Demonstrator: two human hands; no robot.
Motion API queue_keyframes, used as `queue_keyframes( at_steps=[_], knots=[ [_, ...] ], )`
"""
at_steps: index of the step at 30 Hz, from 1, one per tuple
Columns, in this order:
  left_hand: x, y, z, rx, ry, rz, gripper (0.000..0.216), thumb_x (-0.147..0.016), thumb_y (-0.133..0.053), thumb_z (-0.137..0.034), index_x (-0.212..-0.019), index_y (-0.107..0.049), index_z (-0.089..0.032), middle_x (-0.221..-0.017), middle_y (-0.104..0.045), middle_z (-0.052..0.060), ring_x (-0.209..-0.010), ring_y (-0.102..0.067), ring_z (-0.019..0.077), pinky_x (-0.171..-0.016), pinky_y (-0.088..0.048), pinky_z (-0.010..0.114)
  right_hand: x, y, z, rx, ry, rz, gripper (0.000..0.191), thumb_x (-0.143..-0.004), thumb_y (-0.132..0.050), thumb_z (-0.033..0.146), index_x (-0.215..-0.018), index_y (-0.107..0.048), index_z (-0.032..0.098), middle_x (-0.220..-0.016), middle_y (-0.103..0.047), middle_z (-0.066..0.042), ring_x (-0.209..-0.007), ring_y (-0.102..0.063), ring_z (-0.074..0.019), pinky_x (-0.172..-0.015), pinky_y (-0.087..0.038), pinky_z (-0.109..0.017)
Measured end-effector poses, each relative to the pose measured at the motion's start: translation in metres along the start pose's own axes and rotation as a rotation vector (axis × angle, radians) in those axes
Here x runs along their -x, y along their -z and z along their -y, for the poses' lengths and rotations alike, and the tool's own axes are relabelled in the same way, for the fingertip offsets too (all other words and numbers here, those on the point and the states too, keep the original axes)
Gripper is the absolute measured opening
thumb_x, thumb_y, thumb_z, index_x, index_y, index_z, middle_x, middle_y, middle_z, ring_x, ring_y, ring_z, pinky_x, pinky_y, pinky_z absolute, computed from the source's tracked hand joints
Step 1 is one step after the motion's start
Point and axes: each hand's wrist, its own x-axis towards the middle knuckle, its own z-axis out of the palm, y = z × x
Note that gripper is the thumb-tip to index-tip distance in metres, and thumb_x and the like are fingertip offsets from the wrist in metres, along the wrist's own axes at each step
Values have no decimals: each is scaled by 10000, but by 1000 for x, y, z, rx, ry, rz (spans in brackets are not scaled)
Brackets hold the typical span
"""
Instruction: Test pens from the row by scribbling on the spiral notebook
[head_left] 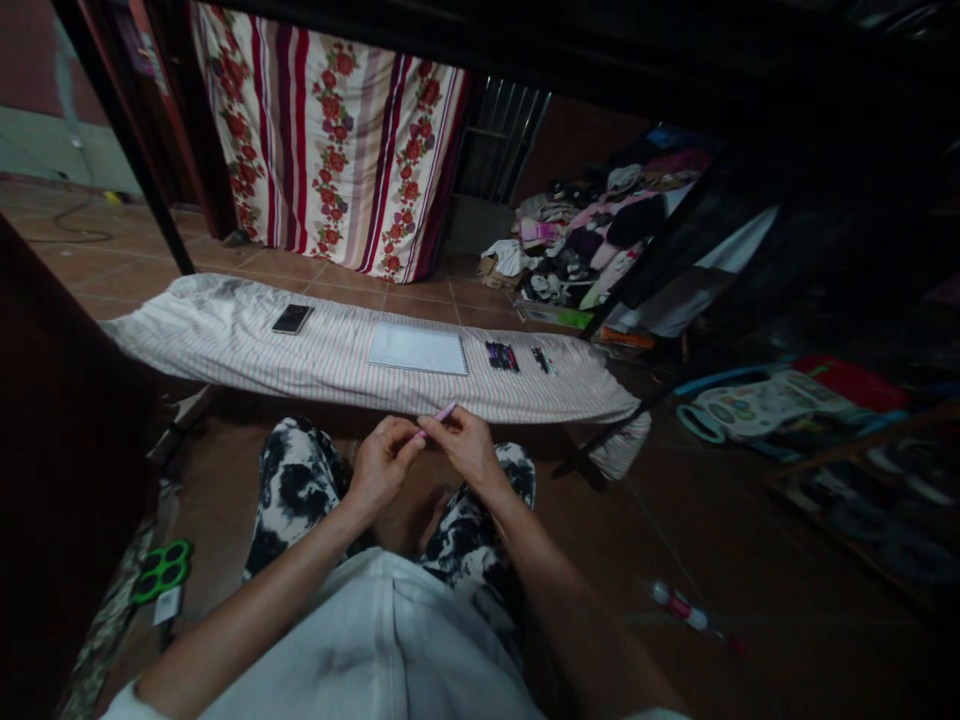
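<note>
Between both hands, above my knees, is a slim pink pen (446, 411). My right hand (471, 450) is closed around its middle, and its upper end sticks out past the fingers. With thumb and fingertips, my left hand (381, 458) pinches the lower end; whether that end is a separate cap I cannot tell. Just beyond the hands, an open spiral notebook (417, 348) with a blank page lies on a striped cloth (337, 375). Right of the notebook lie a row of dark pens (502, 357) and a smaller group of pens (541, 360).
A phone (292, 319) lies on the cloth at left. Behind hangs a floral curtain (330, 150), with a heap of clothes (592, 235) to its right. A bottle (679, 606) lies on the floor at right. A green four-ringed object (163, 572) is at lower left.
</note>
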Motion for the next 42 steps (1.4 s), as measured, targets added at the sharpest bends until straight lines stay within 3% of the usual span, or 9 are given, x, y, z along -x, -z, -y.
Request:
queue_keyframes(
  at_steps=[6, 11, 15, 19, 25, 35, 42],
  knots=[
    [8, -5, -2, -3, -26, -72, 132, -810, -524, -256, -815, -626, -172, -873, -555, 42, -789, -543, 150, -663, -444, 249, 6, -7, 10, 202, 69, -130, 354, -706, -559, 513, -568, -512, 191, -483, -448, 54, -478, -426, -97, -478, -310, -209],
    [6, -12, 2, -33, -47, -133, 134, -809, -532, -250, -889, -617, -185, -937, -562, 54, -887, -544, 167, -756, -448, 278, 4, -11, 7, 229, 44, -192, 361, -711, -549, 523, -566, -502, 196, -482, -451, 54, -473, -433, -100, -491, -326, -212],
    [4, -18, 8, -39, 37, -79, 189, -809, -529, -246, -980, -582, -184, -889, -588, 40, -794, -559, 150, -700, -449, 259, 0, -9, -2, 236, 22, -201, 365, -716, -542, 526, -563, -501, 197, -500, -467, 45, -490, -447, -107, -499, -337, -216],
    [1, -24, 12, 11, 124, -4, 188, -804, -531, -279, -945, -601, -177, -816, -593, 28, -706, -554, 139, -638, -449, 243, -4, -4, -9, 248, -35, -194, 361, -700, -554, 533, -568, -519, 199, -498, -480, 43, -483, -449, -108, -487, -331, -217],
    [-6, -34, 16, 157, 218, -60, 285, -767, -575, -280, -1030, -597, -173, -927, -628, 53, -823, -575, 160, -729, -454, 261, -12, 1, -10, 258, -64, -141, 327, -706, -556, 501, -572, -526, 204, -484, -464, 57, -475, -434, -96, -492, -321, -209],
    [-18, -43, 4, 329, 344, -146, 208, -705, -621, -314, -838, -646, -156, -742, -623, 22, -670, -555, 134, -548, -426, 201, -17, 9, 5, 365, -16, -166, 329, -706, -574, 472, -533, -483, 207, -504, -467, 43, -493, -421, -102, -492, -294, -218],
    [-20, -35, -3, 452, 444, -111, 323, -697, -635, -388, -916, -626, -151, -525, -521, -48, -443, -425, 69, -413, -299, 171, -15, 11, 7, 201, 21, -112, 309, -742, -546, 442, -566, -510, 191, -564, -477, 31, -529, -436, -99, -508, -320, -217]
  ],
)
